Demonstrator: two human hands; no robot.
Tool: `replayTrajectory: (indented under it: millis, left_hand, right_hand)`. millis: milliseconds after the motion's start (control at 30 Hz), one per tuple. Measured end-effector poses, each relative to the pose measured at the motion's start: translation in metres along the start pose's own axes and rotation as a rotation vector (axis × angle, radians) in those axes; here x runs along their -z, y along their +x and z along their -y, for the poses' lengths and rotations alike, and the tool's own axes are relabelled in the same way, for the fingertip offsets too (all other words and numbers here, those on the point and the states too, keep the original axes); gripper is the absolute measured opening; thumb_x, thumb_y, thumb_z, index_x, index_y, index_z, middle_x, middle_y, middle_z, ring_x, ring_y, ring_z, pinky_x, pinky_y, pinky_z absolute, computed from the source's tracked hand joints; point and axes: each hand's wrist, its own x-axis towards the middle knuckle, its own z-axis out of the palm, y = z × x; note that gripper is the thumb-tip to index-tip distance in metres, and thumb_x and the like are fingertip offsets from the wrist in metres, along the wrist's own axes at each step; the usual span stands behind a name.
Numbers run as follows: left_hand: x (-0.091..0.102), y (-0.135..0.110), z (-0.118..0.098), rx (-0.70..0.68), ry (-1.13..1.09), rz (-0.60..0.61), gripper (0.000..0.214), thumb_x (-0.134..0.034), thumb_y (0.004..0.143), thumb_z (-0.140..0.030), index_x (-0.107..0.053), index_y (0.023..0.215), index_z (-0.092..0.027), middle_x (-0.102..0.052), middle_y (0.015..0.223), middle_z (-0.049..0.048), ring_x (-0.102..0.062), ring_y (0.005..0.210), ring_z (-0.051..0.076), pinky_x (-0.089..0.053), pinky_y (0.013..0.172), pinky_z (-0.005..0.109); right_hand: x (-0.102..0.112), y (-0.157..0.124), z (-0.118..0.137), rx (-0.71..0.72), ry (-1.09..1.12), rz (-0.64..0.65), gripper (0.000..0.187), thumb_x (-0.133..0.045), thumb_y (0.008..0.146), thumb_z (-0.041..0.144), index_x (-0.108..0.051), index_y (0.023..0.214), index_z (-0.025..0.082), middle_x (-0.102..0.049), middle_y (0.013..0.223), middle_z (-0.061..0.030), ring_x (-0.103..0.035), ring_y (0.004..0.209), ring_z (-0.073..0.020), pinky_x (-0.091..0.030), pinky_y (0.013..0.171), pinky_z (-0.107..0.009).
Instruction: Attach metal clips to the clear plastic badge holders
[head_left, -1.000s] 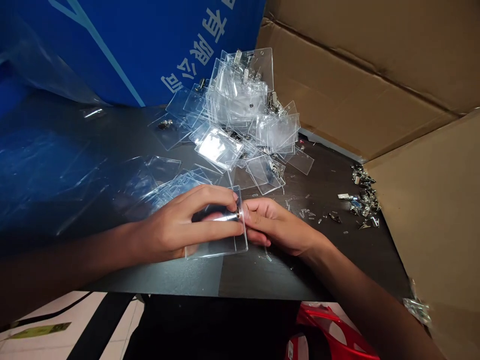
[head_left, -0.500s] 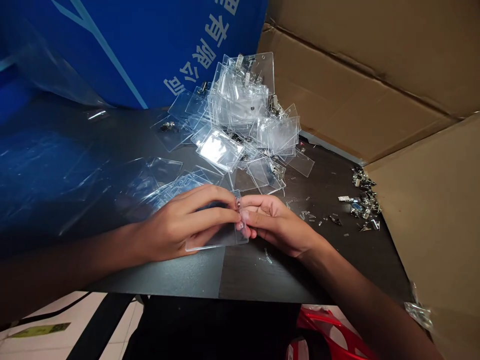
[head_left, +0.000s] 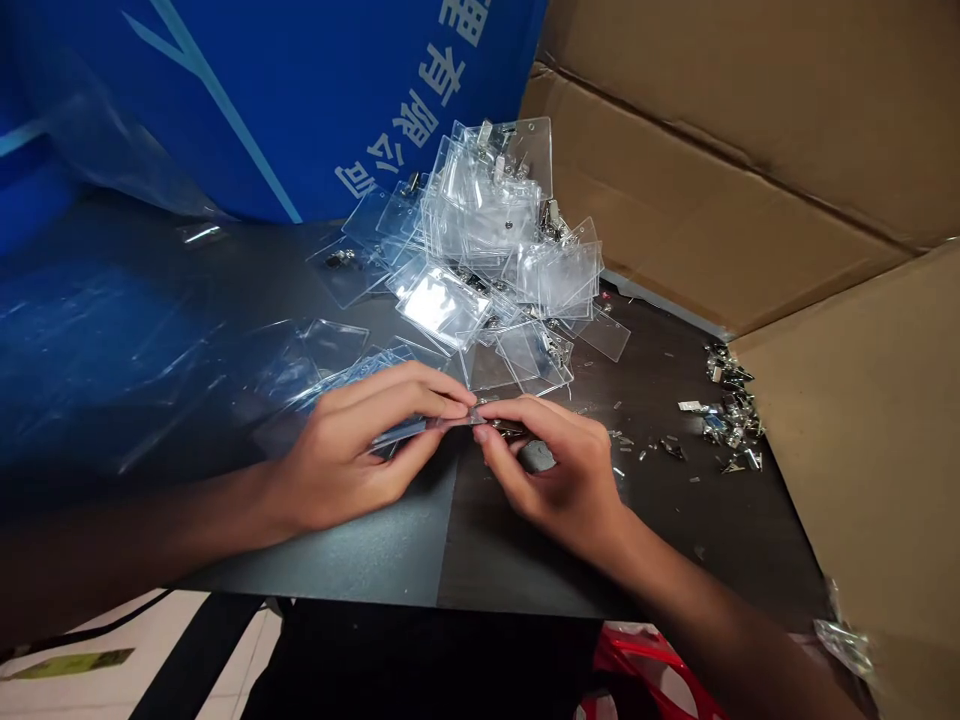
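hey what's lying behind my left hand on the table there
Just behind your left hand, clear plastic holders lie overlapping, and farther back a bigger heap with metal clips. The hand covers their near edge, so what lies there can't be seen.

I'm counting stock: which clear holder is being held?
The clear holder pinched by the left hand, seen nearly edge-on; the others lie heaped or spread on the table.

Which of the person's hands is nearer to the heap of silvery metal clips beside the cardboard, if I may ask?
Right: the right hand is left of that heap of clips; the left hand is farther left.
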Motion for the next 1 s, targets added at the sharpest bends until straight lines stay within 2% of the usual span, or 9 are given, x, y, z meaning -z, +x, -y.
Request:
replayTrajectory:
  millis: [133, 300, 433, 533, 700, 867, 1000]
  left_hand:
    - [-0.002, 0.0, -0.006, 0.107, -0.073, -0.01, 0.017, -0.073, 0.101, -0.006, -0.078, 0.106, -0.022, -0.089, 0.115, 0.0067, -0.087, 0.103, 0.019, -0.07, 0.092, 0.031]
    - [-0.004, 0.0, -0.008, 0.286, -0.27, -0.027, 0.009, -0.074, 0.101, -0.011, -0.077, 0.1, -0.02, -0.089, 0.109, 0.006, -0.088, 0.106, 0.019, -0.072, 0.096, 0.027]
    - [-0.005, 0.003, -0.01, 0.329, -0.297, -0.046, 0.008, -0.075, 0.1, -0.011, -0.078, 0.099, -0.018, -0.088, 0.103, 0.0063, -0.087, 0.1, 0.016, -0.072, 0.089, 0.021]
    - [-0.005, 0.005, -0.011, 0.351, -0.307, -0.055, 0.009, -0.075, 0.1, -0.01, -0.078, 0.097, -0.018, -0.087, 0.1, 0.0061, -0.087, 0.096, 0.016, -0.072, 0.085, 0.019]
    - [-0.005, 0.004, -0.012, 0.363, -0.347, -0.025, 0.008, -0.075, 0.1, -0.01, -0.077, 0.096, -0.017, -0.087, 0.102, 0.0058, -0.087, 0.1, 0.016, -0.071, 0.09, 0.018]
    - [-0.003, 0.004, -0.015, 0.421, -0.37, -0.005, 0.012, -0.073, 0.099, -0.007, -0.076, 0.095, -0.017, -0.087, 0.102, 0.0045, -0.086, 0.103, 0.013, -0.069, 0.093, 0.016]
    - [-0.002, 0.006, -0.015, 0.428, -0.38, 0.011, 0.013, -0.072, 0.098, -0.006, -0.076, 0.094, -0.017, -0.087, 0.102, 0.0047, -0.086, 0.101, 0.014, -0.069, 0.092, 0.017]
  right_hand:
    - [-0.003, -0.004, 0.002, -0.006, -0.045, -0.086, 0.004, -0.077, 0.103, 0.028, -0.077, 0.106, 0.028, -0.085, 0.097, -0.004, -0.076, 0.069, -0.0185, -0.065, 0.066, -0.034]
    - [-0.003, -0.007, 0.001, 0.107, -0.093, -0.179, 0.01, -0.075, 0.104, 0.021, -0.076, 0.107, 0.031, -0.085, 0.097, -0.003, -0.077, 0.071, -0.0196, -0.066, 0.07, -0.037]
    - [-0.001, -0.007, 0.001, 0.073, -0.049, -0.156, 0.014, -0.074, 0.103, 0.02, -0.076, 0.109, 0.032, -0.085, 0.098, -0.0034, -0.077, 0.077, -0.0216, -0.067, 0.076, -0.041]
    - [0.0, -0.005, 0.003, 0.065, -0.061, -0.163, 0.012, -0.072, 0.103, 0.02, -0.076, 0.107, 0.031, -0.085, 0.096, -0.003, -0.076, 0.073, -0.0201, -0.066, 0.074, -0.039]
    - [0.0, -0.002, 0.004, 0.154, -0.186, -0.236, 0.011, -0.075, 0.103, 0.019, -0.077, 0.104, 0.029, -0.086, 0.091, -0.0003, -0.077, 0.069, -0.017, -0.067, 0.066, -0.033]
    - [-0.003, -0.002, -0.001, 0.233, -0.166, -0.252, 0.016, -0.074, 0.101, 0.011, -0.076, 0.104, 0.026, -0.084, 0.09, 0.002, -0.077, 0.067, -0.013, -0.065, 0.065, -0.026]
    - [-0.002, -0.003, -0.003, 0.24, -0.146, -0.209, 0.023, -0.071, 0.103, 0.01, -0.076, 0.12, 0.025, -0.084, 0.096, -0.0005, -0.079, 0.077, -0.0146, -0.067, 0.076, -0.028]
